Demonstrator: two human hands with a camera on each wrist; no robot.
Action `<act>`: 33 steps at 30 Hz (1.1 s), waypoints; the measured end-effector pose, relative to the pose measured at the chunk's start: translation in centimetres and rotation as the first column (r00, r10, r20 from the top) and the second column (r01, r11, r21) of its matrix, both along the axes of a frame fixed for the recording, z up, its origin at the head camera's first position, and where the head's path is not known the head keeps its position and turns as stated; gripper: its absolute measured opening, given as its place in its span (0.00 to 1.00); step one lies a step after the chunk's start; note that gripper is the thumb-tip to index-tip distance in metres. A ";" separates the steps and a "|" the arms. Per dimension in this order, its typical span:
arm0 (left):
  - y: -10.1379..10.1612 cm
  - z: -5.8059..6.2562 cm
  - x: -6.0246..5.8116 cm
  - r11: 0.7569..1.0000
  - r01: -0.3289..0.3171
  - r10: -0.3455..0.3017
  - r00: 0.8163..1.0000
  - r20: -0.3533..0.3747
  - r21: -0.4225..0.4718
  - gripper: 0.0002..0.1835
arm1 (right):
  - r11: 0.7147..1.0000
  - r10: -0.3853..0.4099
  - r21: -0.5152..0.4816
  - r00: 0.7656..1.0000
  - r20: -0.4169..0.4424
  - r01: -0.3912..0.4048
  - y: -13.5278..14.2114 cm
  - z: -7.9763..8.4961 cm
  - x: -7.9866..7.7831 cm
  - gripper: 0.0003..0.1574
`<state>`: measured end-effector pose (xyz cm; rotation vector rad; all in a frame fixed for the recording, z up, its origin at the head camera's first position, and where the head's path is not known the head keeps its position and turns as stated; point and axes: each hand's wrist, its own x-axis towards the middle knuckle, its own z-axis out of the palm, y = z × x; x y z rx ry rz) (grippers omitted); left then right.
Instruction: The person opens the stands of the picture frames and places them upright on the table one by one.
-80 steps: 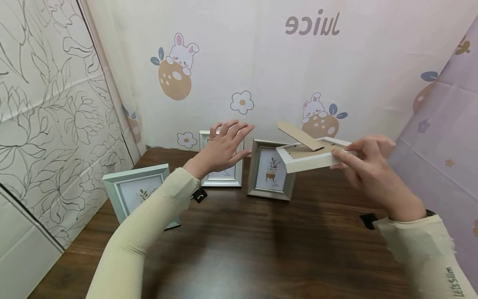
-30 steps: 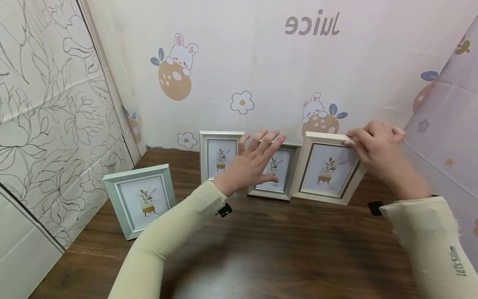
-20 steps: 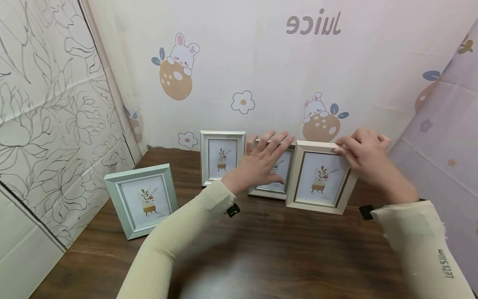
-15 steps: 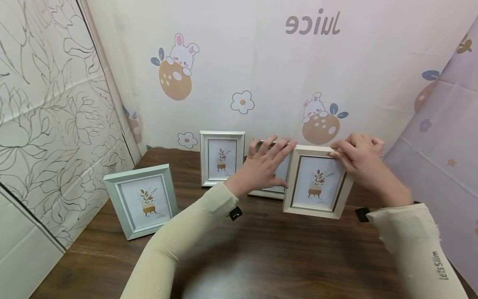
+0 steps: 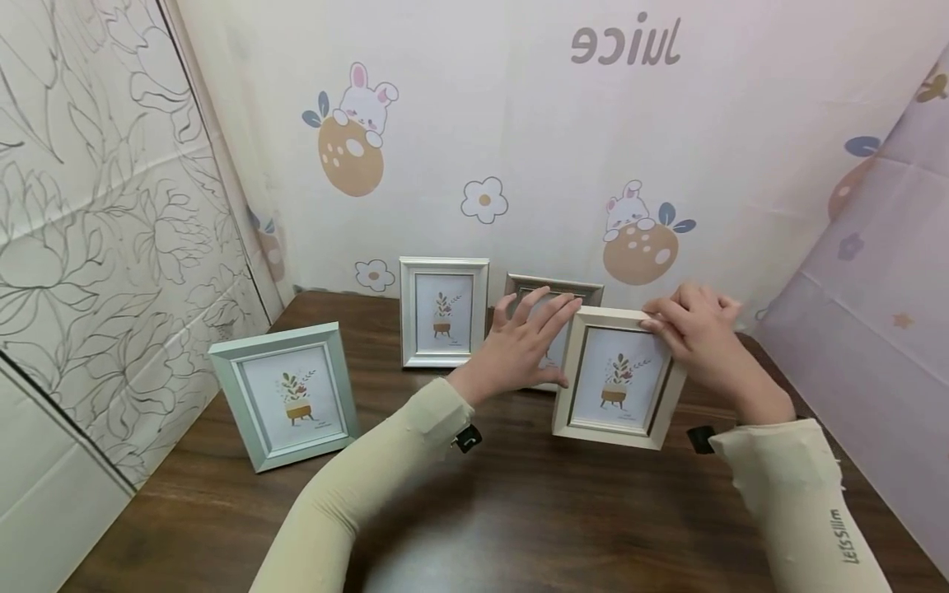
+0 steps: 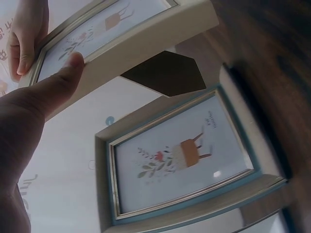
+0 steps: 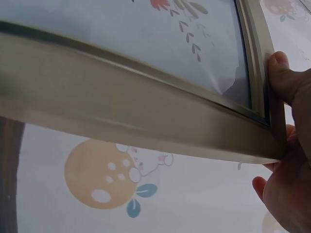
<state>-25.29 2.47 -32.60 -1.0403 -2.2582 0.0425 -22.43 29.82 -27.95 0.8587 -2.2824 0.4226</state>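
My right hand (image 5: 697,342) pinches the top right corner of a cream picture frame (image 5: 614,383), thumb on the front and fingers behind in the right wrist view. The frame is held upright, its plant-pot print facing me. Beside its left edge is my left hand (image 5: 511,350), fingers spread; in the left wrist view its thumb (image 6: 68,75) overlaps the frame's edge. A dark support leg (image 6: 167,75) juts out behind the cream frame. Standing further back is a taupe picture frame (image 5: 556,287), partly hidden by my left hand and the cream frame.
A silver-white picture frame (image 5: 445,313) stands at the back, left of the taupe one. Nearer, at the left, stands a mint-green picture frame (image 5: 292,397). All rest on a dark wooden table (image 5: 474,511), with a printed curtain (image 5: 534,123) behind.
The cream frame, earlier tipped with its back and leg showing, has turned upright with its print facing me. It has moved left and nearer with my right hand; my left hand has moved right.
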 end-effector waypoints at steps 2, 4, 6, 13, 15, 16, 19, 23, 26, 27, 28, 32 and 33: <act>0.1 -0.4 0.0 1.000 -0.011 0.011 1.000 -0.010 -0.006 0.63 | 1.000 -0.004 -0.005 1.000 0.011 0.004 0.0 -0.4 -0.1 0.21; 0.1 -0.8 -0.1 1.000 -0.024 0.024 1.000 -0.015 -0.014 0.63 | 1.000 -0.008 -0.006 1.000 0.026 0.008 -0.1 -0.8 -0.1 0.19; 0.1 -1.2 -0.1 0.999 -0.036 0.035 0.999 -0.024 -0.020 0.63 | 1.000 -0.017 -0.010 0.998 0.056 0.018 -0.1 -1.1 -0.1 0.13; 0.1 -2.4 -0.1 0.999 -0.035 0.034 0.999 -0.042 -0.012 0.63 | 0.999 -0.033 -0.016 0.993 0.111 0.035 -0.1 -2.3 -0.2 0.04; 0.1 -2.7 -0.1 0.999 -0.031 0.031 0.998 -0.049 -0.005 0.62 | 0.999 -0.027 -0.019 0.993 0.111 0.029 0.0 -2.6 -0.3 0.03; 0.0 -2.8 -0.1 1.000 -0.029 0.029 0.998 -0.052 0.001 0.62 | 0.999 -0.024 -0.020 0.993 0.114 0.026 -0.1 -2.8 -0.3 0.03; 0.0 -3.2 -0.2 1.000 -0.024 0.024 0.998 -0.062 0.010 0.62 | 1.000 -0.018 -0.023 0.992 0.121 0.021 -0.1 -3.1 -0.3 0.03; 0.0 -3.7 -0.3 1.000 -0.015 0.016 0.998 -0.058 0.021 0.62 | 0.999 -0.018 -0.026 0.991 0.134 0.022 -0.2 -3.5 -0.3 0.03; -0.1 -3.9 -0.3 1.000 -0.008 0.009 1.000 -0.029 0.024 0.63 | 0.999 -0.022 -0.023 0.989 0.146 0.026 -0.2 -3.7 -0.4 0.04; -0.1 -3.9 -0.3 1.000 -0.009 0.009 1.000 -0.019 0.023 0.63 | 0.999 -0.024 -0.022 0.988 0.152 0.027 -0.2 -3.8 -0.4 0.04; -0.2 -3.9 -0.3 1.000 -0.004 0.005 1.000 -0.005 0.027 0.63 | 0.999 -0.025 -0.022 0.987 0.156 0.029 -0.2 -3.8 -0.4 0.04; -0.3 -4.1 -0.4 0.999 -0.003 0.002 1.000 0.020 0.035 0.64 | 0.999 -0.026 -0.021 0.986 0.167 0.030 -0.2 -4.0 -0.4 0.05; -0.3 -4.1 -0.4 0.999 -0.002 0.001 1.000 0.021 0.038 0.64 | 0.999 -0.026 -0.022 0.985 0.170 0.031 -0.2 -4.1 -0.4 0.05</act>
